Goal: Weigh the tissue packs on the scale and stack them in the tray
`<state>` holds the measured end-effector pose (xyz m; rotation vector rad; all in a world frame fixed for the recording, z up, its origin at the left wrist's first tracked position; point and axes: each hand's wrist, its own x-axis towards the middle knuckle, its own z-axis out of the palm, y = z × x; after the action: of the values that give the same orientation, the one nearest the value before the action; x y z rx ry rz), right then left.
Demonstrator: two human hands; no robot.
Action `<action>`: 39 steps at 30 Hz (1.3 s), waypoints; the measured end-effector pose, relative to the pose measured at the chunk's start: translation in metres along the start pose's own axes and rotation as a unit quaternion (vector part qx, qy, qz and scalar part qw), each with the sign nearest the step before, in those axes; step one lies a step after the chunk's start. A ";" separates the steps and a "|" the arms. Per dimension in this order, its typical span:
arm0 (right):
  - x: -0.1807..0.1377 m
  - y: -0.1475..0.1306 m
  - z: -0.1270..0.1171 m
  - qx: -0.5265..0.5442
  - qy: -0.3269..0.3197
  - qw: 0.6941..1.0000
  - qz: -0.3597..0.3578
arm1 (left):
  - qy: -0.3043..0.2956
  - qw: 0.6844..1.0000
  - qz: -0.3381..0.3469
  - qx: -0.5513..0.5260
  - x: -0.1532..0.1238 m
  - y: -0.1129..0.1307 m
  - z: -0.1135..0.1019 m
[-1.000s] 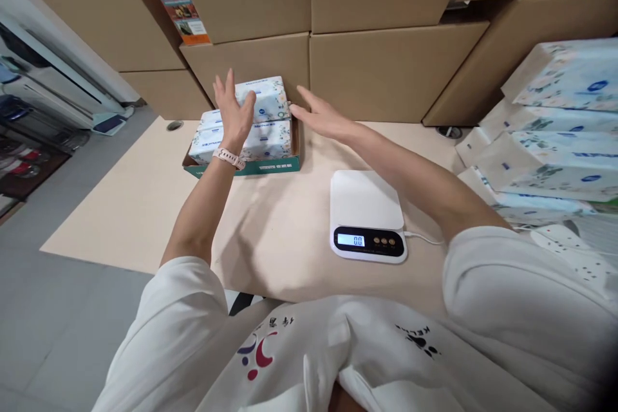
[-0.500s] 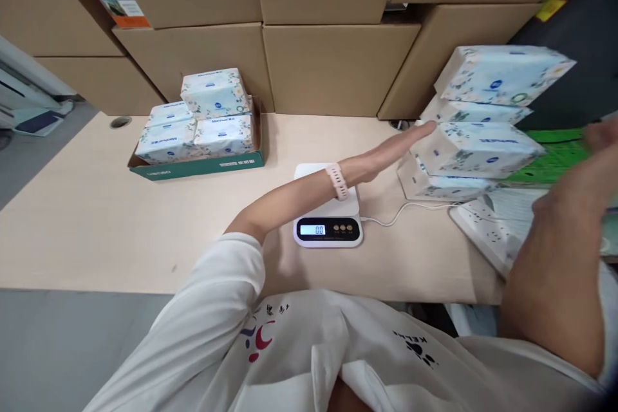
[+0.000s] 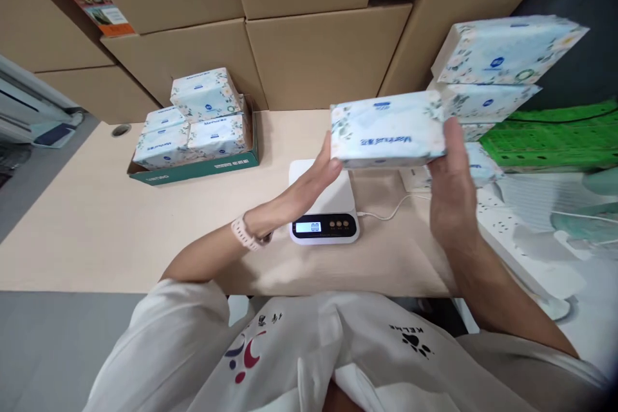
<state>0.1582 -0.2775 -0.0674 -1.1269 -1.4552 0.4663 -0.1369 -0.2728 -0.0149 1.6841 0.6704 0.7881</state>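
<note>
Between my two hands I hold a pack of tissues, pale blue with a floral print, raised above the table. My left hand presses on its left end, and my right hand grips its right end. Beneath and slightly left of the pack lies a white digital scale, its lit display reading 0.0. More tissue packs are stacked at the right. A green-sided carton at the left holds several like packs, one sitting on top of the others.
Brown cardboard boxes form a wall along the table's back edge. A white cable runs right from the scale. Beyond the stack lies a green plastic crate, with a white power strip nearer me. The table has a round hole at back left.
A tissue pack has come off the right-hand stack and moved left toward the scale, now held in both hands. My left hand drew back left; my right hand came in from the right edge.
</note>
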 end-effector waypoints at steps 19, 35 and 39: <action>-0.056 -0.006 0.060 0.144 0.108 0.977 0.117 | 0.246 0.962 -0.093 -0.068 -0.096 -0.071 -0.036; -0.029 -0.028 0.051 0.305 0.186 0.873 0.333 | 0.378 0.847 -0.216 -0.305 -0.083 -0.066 -0.045; -0.027 -0.032 0.052 0.300 0.190 0.868 0.348 | 0.382 0.846 -0.213 -0.304 -0.082 -0.065 -0.044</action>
<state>0.0949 -0.2979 -0.0687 -1.1129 -0.4499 1.0494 -0.2248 -0.2948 -0.0837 0.5628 1.1381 1.1885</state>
